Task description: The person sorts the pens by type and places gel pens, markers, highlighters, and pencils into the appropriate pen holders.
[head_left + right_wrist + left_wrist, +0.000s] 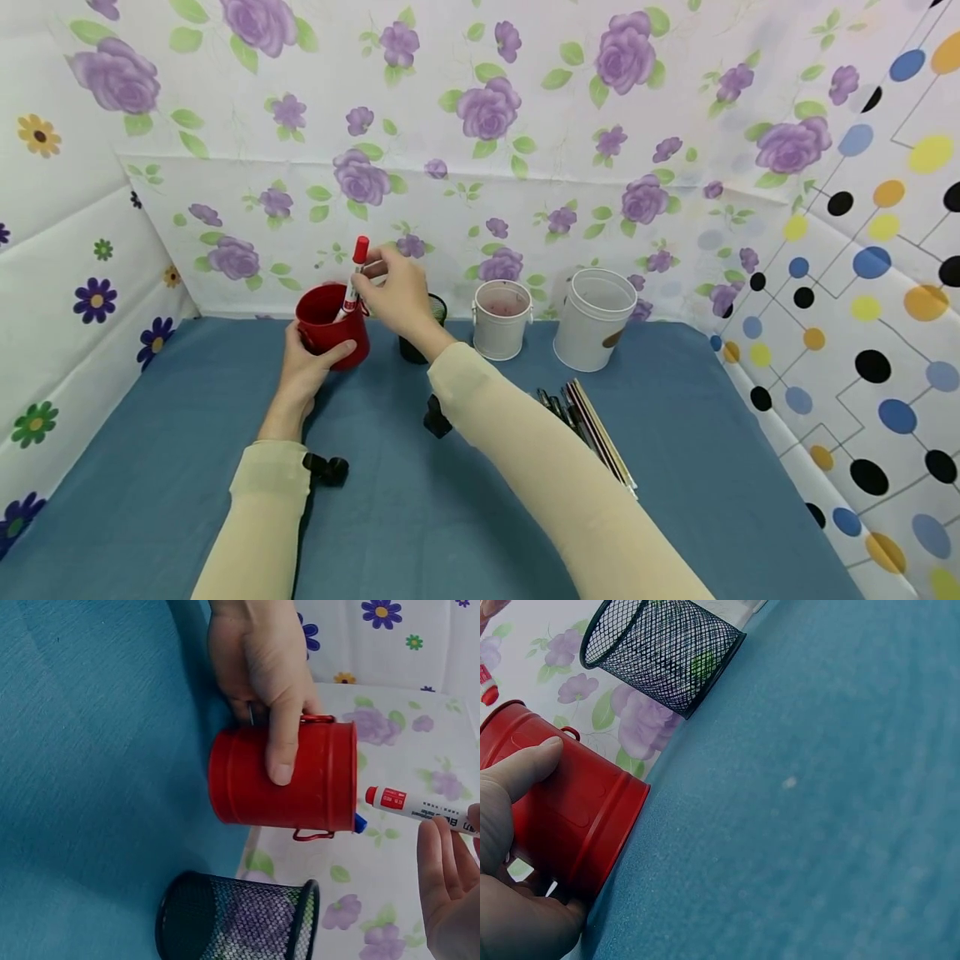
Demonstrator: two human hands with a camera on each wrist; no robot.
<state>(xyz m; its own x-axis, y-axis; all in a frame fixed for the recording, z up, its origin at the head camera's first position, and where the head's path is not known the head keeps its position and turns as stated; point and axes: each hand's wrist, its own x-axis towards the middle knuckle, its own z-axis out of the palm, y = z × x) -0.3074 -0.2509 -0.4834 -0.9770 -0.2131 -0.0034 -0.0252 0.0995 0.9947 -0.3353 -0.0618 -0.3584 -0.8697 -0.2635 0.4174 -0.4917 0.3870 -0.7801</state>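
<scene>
My left hand [298, 372] grips a small red bucket [339, 335] at the table's back left, its thumb across the wall. The bucket's base is at the table cloth in the left wrist view. My right hand [402, 292] pinches a white marker with red ends [424, 808] by its upper part. The marker slants over the bucket's mouth, its lower red end just outside the rim in the right wrist view. A blue tip [361, 823] pokes out at the bucket's rim. Most of the bucket's inside is hidden.
Right of the red bucket stands a black mesh pen cup [664, 652], partly behind my right hand in the head view. Farther right are a small white bucket [498, 333] and a larger white bin [588, 333]. Several pens and sticks [592, 425] lie beside my right forearm.
</scene>
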